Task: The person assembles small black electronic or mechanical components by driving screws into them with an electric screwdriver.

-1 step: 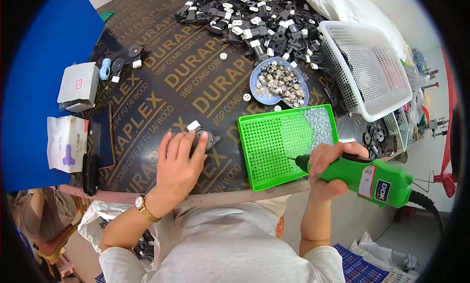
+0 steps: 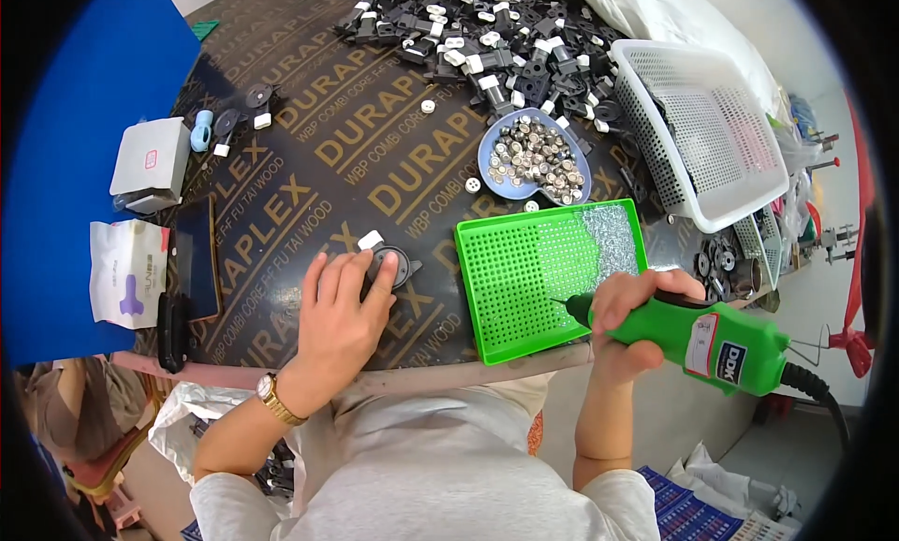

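Observation:
My left hand lies palm down near the table's front edge. Its thumb and fingers close around a round black plastic part, and a small white cap sticks out beyond the fingertips. In my right hand is a green electric screwdriver, gripped near its front end. The thin bit points left, over a green perforated tray. Small silvery screws are heaped along that tray's right side.
Behind the tray stands a blue dish of small round metal pieces. Black parts with white caps pile up at the back, beside a white basket. A white box, tissue pack and phone-like slab lie left. The screwdriver's cord trails right.

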{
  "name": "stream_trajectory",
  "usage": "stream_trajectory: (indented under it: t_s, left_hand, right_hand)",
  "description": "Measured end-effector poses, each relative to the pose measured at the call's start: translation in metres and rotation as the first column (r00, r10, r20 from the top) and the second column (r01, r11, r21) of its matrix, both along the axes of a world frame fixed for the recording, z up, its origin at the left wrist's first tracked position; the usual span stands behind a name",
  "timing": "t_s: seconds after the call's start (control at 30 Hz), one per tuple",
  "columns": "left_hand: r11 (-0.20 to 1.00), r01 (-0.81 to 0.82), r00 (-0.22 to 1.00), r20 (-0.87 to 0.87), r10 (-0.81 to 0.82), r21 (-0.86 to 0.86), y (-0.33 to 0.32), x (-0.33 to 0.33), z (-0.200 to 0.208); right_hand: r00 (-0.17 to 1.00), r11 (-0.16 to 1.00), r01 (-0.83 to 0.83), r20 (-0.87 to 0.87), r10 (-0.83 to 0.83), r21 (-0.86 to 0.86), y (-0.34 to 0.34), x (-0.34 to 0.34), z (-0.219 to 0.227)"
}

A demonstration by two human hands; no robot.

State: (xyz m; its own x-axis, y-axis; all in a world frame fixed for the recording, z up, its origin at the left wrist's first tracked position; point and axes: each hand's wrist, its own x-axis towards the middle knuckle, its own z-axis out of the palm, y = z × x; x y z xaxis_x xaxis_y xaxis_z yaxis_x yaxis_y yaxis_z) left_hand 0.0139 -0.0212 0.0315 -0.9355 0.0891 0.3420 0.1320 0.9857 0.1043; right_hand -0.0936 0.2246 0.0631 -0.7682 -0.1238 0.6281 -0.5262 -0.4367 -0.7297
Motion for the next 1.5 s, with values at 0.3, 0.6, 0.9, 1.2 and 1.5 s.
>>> stream_trajectory:
  t_s: [0.3,0.6,0.9,1.2,1.5]
  left_hand:
    - [0.929,0.066,0.997,-0.055,-0.049,0.363,-0.010,-0.009,-0.008]
    - [0.946,0.107,0.994,-0.050,-0.096,0.308,-0.006,-0.020,0.000]
    - [0.767,0.154,0.950,0.119,-0.287,0.623,-0.011,-0.019,-0.005]
    - [0.712,0.162,0.941,0.111,-0.321,0.683,-0.019,-0.017,-0.013]
    - [0.702,0.204,0.934,0.079,-0.348,0.682,-0.023,-0.015,-0.024]
  right_hand:
    - [0.994,0.987,0.092,0.046,-0.099,0.129,-0.003,-0.003,0.001]
    - [0.990,0.993,0.070,0.115,-0.082,0.099,-0.005,-0.007,0.004]
    - [0.947,0.948,-0.307,0.072,0.314,-0.088,-0.072,-0.002,0.034]
    - [0.940,0.929,-0.342,0.063,0.336,0.143,-0.116,0.001,0.015]
    - [0.946,0.915,-0.323,0.079,0.313,0.241,-0.132,0.004,0.004]
